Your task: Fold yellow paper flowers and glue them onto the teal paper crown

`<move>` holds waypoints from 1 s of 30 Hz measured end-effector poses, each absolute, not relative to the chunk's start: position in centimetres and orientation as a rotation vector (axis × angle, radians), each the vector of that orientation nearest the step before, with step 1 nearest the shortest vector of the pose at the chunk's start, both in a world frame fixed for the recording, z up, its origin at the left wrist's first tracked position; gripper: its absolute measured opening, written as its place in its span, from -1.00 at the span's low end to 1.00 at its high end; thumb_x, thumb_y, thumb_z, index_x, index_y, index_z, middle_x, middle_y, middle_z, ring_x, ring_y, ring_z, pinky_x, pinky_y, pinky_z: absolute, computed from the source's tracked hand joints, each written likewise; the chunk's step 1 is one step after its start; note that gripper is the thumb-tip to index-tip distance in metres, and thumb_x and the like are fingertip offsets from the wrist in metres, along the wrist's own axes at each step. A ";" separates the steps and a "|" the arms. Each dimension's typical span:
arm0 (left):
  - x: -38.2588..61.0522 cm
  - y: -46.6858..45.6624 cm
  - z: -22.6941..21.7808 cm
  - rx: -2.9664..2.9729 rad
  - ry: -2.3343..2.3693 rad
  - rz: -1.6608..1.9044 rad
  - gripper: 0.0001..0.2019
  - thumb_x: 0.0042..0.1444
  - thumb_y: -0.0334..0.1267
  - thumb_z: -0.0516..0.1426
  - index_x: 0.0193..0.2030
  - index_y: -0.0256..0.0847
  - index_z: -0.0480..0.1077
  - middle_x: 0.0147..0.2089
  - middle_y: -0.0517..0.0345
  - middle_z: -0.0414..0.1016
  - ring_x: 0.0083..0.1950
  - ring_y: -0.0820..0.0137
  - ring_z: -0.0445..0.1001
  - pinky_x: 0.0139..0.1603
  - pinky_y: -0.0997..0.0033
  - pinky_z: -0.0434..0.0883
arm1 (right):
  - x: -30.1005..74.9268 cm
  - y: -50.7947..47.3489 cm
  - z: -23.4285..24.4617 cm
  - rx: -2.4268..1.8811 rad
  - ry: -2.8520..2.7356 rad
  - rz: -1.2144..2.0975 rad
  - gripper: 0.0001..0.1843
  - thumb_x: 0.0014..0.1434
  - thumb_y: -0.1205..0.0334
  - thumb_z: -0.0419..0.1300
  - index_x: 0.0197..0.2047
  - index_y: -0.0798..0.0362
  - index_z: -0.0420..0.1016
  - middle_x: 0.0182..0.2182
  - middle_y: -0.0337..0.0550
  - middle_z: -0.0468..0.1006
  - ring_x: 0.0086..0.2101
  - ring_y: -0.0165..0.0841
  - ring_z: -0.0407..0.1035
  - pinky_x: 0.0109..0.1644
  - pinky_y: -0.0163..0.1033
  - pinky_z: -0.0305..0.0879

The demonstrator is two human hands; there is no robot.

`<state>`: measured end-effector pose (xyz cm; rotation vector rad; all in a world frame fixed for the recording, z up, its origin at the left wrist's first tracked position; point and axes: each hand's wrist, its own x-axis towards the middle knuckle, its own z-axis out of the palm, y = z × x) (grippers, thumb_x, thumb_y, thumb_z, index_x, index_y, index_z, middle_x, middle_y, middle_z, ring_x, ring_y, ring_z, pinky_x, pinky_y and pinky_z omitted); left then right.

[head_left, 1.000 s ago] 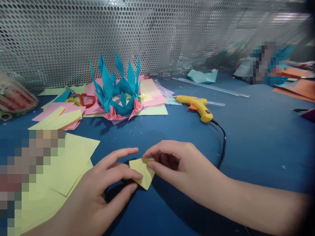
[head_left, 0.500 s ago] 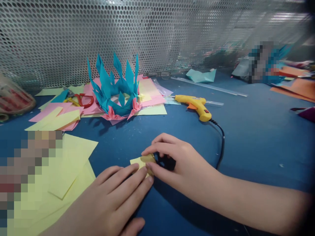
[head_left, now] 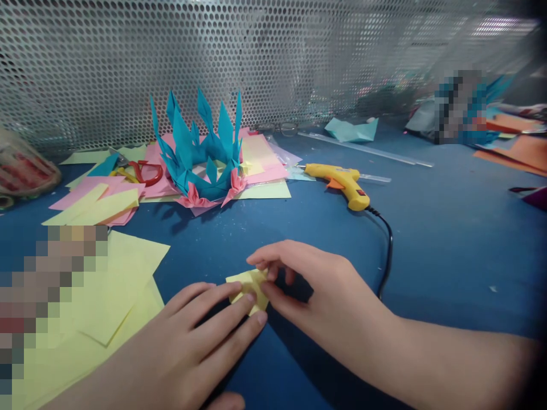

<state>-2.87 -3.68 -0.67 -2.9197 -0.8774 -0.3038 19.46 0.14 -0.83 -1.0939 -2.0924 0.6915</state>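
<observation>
A small creased piece of yellow paper (head_left: 258, 279) lies on the blue table between my two hands. My left hand (head_left: 200, 341) rests flat with its fingers stretched out, several fingertips pressing on the paper's lower left part. At the paper's right edge, my right hand (head_left: 307, 279) holds the corner between the thumb and curled fingers. Its index finger is raised just above the paper's top edge. Left of my left hand lie larger yellow sheets (head_left: 132, 285), partly covered by a pixelated patch.
Behind my hands stands a blue paper crown (head_left: 209, 151) with pink folded pieces. A yellow glue gun (head_left: 342, 182) with a black cord (head_left: 390, 256) lies at the right. Red-handled scissors (head_left: 147, 172) rest among coloured sheets. A perforated metal panel (head_left: 273, 62) closes the back.
My right hand has shifted slightly right, and its index finger has lifted off the paper. More of the paper's surface shows, its right part now opened out flatter. My left hand stays nearly in place.
</observation>
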 end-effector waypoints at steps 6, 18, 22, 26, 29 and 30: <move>-3.0 -3.8 -0.8 -2.947 -0.916 -0.319 -0.50 0.31 -0.18 0.00 0.36 -0.26 0.22 0.35 0.07 0.39 0.31 0.26 0.36 0.35 0.31 0.25 | 19.8 -0.2 -0.9 -1.081 -2.114 0.699 -0.74 0.13 0.53 0.10 -0.31 -0.04 0.15 -0.40 -0.34 0.48 -0.44 -0.49 0.39 -0.40 -0.46 0.30; -3.9 -4.4 -3.2 -2.930 -0.898 -0.459 -0.43 0.33 -0.20 -0.02 0.45 -0.28 0.09 0.40 -0.05 0.31 0.35 0.20 0.34 0.38 0.26 0.23 | 21.0 0.8 -0.5 -0.708 -2.509 0.567 -0.74 0.29 0.56 -0.05 -0.30 0.04 0.30 -0.38 -0.19 0.49 -0.32 -0.42 0.38 -0.16 -0.38 0.35; -3.9 -4.4 -3.2 -2.927 -0.891 -0.486 -0.43 0.31 -0.22 0.02 0.43 -0.28 0.15 0.38 -0.03 0.35 0.31 0.20 0.41 0.37 0.32 0.25 | 21.0 0.9 0.1 -0.652 -2.571 0.557 -0.72 0.29 0.57 -0.07 -0.19 0.06 0.36 -0.33 -0.13 0.54 -0.29 -0.38 0.40 -0.17 -0.36 0.41; -3.8 -4.2 -3.0 -2.946 -0.865 -0.495 -0.43 0.33 -0.21 0.02 0.44 -0.31 0.12 0.35 -0.01 0.39 0.32 0.21 0.39 0.39 0.29 0.22 | 20.8 1.0 0.9 -0.659 -2.592 0.467 -0.63 0.35 0.50 -0.17 -0.27 0.04 0.41 -0.40 -0.13 0.54 -0.37 -0.38 0.42 -0.26 -0.36 0.44; -3.8 -4.2 -3.2 -2.948 -0.878 -0.512 -0.40 0.33 -0.19 0.00 0.47 -0.31 0.06 0.36 -0.04 0.37 0.30 0.19 0.41 0.38 0.27 0.24 | 20.7 1.2 1.0 -0.619 -2.654 0.351 -0.55 0.36 0.47 -0.20 -0.36 0.04 0.43 -0.46 -0.15 0.54 -0.43 -0.39 0.42 -0.28 -0.36 0.45; -3.9 -4.2 -3.2 -2.948 -0.891 -0.529 -0.39 0.33 -0.19 0.00 0.48 -0.29 0.05 0.36 -0.04 0.38 0.29 0.18 0.43 0.37 0.27 0.26 | 20.7 1.3 0.9 -0.572 -2.683 0.301 -0.54 0.38 0.46 -0.20 -0.37 0.04 0.45 -0.45 -0.14 0.55 -0.41 -0.37 0.43 -0.24 -0.35 0.45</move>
